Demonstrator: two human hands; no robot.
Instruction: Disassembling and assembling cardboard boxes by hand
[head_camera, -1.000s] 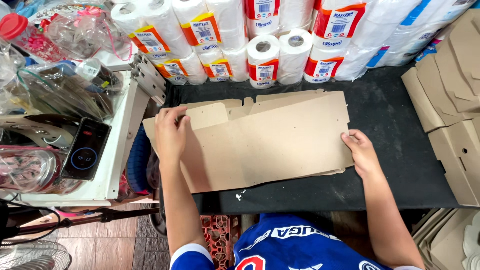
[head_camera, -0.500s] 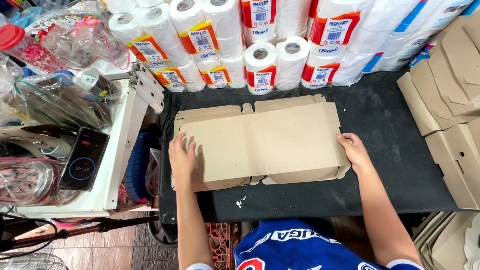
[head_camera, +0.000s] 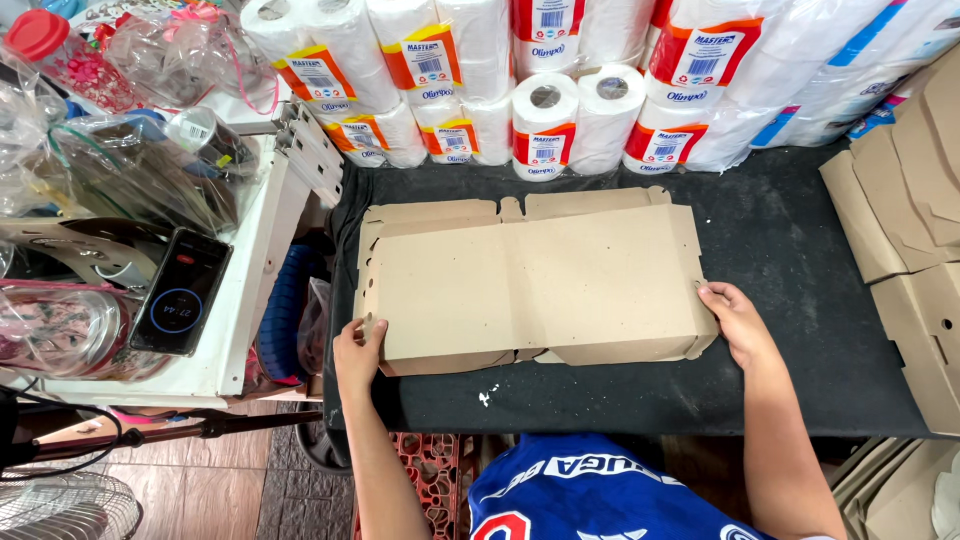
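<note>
Flat brown cardboard box blank (head_camera: 530, 285) lies on a black table top (head_camera: 800, 250), roughly centred, long side left to right. Unprinted kraft surface, dull and a bit speckled, a vertical crease near its middle, small tabs and notches along the far edge and flaps peeking out under the near edge. It looks folded over on itself, two layers showing at the left and near sides.

Left hand (head_camera: 357, 355) sits at the near-left corner, fingers curled over the edge, thumb on top, gripping the card. Right hand (head_camera: 735, 320) is at the near-right corner, fingers flat and lightly spread, fingertips pressing the edge down; not pinching as far as can be seen.

Behind the blank, wrapped paper rolls (head_camera: 560, 120) are stacked along the far side. More cardboard blanks (head_camera: 915, 220) are piled at the right. A phone (head_camera: 180, 292) with a lit screen lies on a white shelf (head_camera: 245, 300) to the left.
</note>
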